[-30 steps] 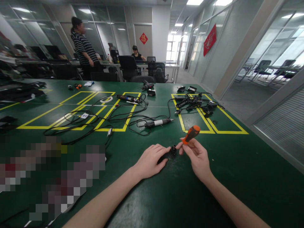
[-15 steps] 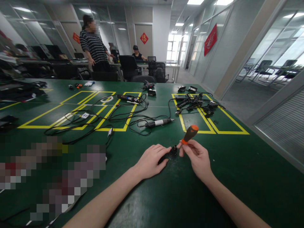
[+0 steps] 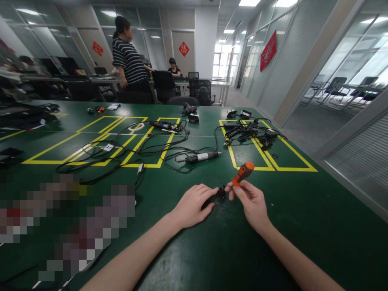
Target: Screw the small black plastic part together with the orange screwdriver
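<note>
A screwdriver (image 3: 243,173) with an orange and dark grey handle is pinched by my right hand (image 3: 254,202). Its handle leans up and to the right, and the shaft is hidden by the fingers. Just left of those fingertips, a small black round part (image 3: 221,195) with a short upright stem sits on the green table (image 3: 194,250). My left hand (image 3: 194,205) rests on the table, thumb and fingers closed around the near left side of this part.
Beyond my hands lies a grey and black electric screwdriver (image 3: 203,157) with its cable. Tangled black cables and parts (image 3: 248,131) occupy the far right. A cordless drill (image 3: 188,108) lies at the far edge. A person in a striped shirt (image 3: 129,60) stands behind the table.
The screwdriver handle has turned a little in my right hand, showing more orange on its side. My left hand and the black part stay put. The standing person has shifted right.
</note>
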Tool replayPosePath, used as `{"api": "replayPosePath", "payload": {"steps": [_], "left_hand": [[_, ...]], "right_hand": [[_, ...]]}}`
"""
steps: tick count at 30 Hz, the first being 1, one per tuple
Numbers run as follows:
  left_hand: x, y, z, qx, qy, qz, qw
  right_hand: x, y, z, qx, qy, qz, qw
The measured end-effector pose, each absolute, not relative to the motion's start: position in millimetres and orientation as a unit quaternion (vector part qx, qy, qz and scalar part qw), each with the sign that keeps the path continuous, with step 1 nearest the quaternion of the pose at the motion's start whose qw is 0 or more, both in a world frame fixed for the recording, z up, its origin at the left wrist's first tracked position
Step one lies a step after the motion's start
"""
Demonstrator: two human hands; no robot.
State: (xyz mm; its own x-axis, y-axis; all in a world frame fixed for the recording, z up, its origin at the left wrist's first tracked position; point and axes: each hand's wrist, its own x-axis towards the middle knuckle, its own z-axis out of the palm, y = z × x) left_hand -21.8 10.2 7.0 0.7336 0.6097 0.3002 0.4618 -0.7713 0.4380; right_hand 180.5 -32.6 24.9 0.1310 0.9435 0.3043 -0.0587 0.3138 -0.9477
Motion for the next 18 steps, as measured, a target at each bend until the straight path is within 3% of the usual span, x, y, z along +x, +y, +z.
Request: {"api": "replayPosePath", "payload": {"steps": [18], "left_hand": [[-21.3,10.6,5.7,0.916,0.296,0.216,0.162]], "right_hand": [[179.7,-34.2,26.4,-0.418,-0.517,0.406,0.627]]}}
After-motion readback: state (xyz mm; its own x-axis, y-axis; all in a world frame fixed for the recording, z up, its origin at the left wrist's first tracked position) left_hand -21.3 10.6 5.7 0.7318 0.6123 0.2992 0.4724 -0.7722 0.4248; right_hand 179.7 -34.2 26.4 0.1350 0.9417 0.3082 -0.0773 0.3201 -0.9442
